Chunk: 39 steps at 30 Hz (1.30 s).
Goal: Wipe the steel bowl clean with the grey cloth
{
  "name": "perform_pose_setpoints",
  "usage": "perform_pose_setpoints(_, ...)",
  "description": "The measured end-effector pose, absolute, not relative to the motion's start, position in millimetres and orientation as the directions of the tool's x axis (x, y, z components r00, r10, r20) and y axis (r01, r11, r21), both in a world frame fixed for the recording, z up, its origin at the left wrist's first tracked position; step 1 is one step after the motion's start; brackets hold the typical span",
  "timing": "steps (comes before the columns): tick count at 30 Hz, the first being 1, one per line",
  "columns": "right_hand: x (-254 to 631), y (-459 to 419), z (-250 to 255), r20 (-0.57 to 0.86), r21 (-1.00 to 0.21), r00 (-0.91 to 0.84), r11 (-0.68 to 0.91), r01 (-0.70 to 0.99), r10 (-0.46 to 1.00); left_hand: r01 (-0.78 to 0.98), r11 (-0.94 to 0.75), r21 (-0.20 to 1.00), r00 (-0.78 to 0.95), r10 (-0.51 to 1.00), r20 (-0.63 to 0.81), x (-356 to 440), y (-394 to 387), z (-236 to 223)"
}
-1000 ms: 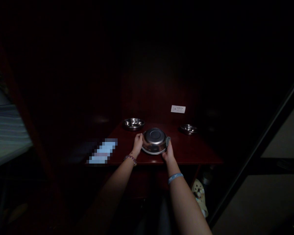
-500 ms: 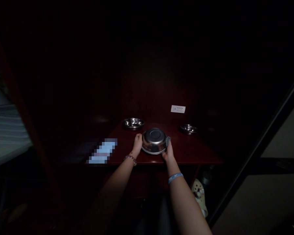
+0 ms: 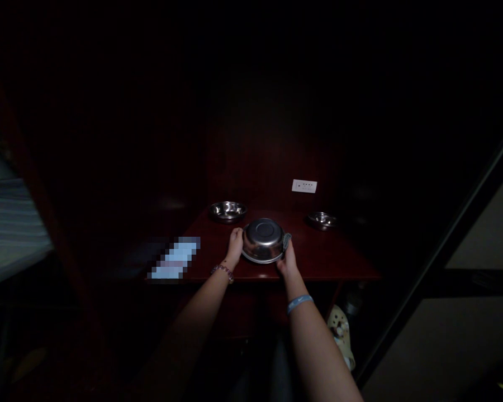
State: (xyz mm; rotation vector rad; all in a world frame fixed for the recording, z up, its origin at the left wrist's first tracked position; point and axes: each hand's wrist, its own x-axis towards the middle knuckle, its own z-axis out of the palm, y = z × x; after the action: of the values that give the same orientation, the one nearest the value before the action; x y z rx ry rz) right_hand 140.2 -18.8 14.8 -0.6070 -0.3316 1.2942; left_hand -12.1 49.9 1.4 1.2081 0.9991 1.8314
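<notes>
An upside-down stainless steel bowl (image 3: 263,239) is held between my two hands over the front of the dark red desk (image 3: 209,262). My left hand (image 3: 235,245) grips its left rim, with a beaded bracelet at the wrist. On the other side my right hand (image 3: 289,259) holds the bowl's right edge and has a small grey-green cloth (image 3: 287,240) pressed against the metal. A blue wristband is on that arm. Behind, to the left, a second steel bowl (image 3: 228,212) stands upright; a smaller steel bowl (image 3: 322,220) stands upright at the back right.
A white power socket (image 3: 304,186) is set in the back panel. Something blurred out by pixels (image 3: 175,259) lies at the desk's left front. Dark side panels close in both sides. Below the right edge hangs a cream clog (image 3: 341,335).
Almost nothing differs. The bowl and both hands stay in the same place, with only a very slight shift of the whole view.
</notes>
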Motion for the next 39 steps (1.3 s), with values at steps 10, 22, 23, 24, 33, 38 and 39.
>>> perform_pose_setpoints(10,142.0,-15.7,12.4,-0.104,-0.6,0.249,0.138,-0.788,0.963,-0.149,-0.378,0.914,-0.29,0.9,0.326,-12.1,53.3,-0.7)
perform_pose_setpoints(22,142.7,-11.2,5.0,-0.063,-0.627,0.27,0.172,-0.76,0.961,-0.124,-0.378,0.917,-0.295,0.897,0.33,-12.7,49.2,3.4)
perform_pose_setpoints(23,142.7,-11.1,5.0,-0.058,-0.627,0.269,0.174,-0.759,0.961,-0.123,-0.376,0.919,-0.296,0.897,0.327,-12.7,48.8,3.7)
perform_pose_setpoints(24,142.7,-10.9,5.0,-0.06,-0.627,0.267,0.172,-0.76,0.962,-0.123,-0.373,0.92,-0.295,0.898,0.325,-12.8,48.4,3.9)
perform_pose_setpoints(33,143.5,-10.6,4.9,-0.066,-0.631,0.256,0.158,-0.759,0.965,-0.131,-0.356,0.925,-0.294,0.905,0.307,-12.0,49.7,4.4)
perform_pose_setpoints(38,143.7,-10.6,5.1,-0.085,-0.639,0.261,0.149,-0.755,0.962,-0.122,-0.377,0.918,-0.292,0.898,0.33,-12.7,46.1,5.6)
perform_pose_setpoints(39,143.6,-10.6,5.4,-0.09,-0.636,0.257,0.143,-0.758,0.962,-0.121,-0.379,0.918,-0.294,0.897,0.331,-12.8,45.3,5.8)
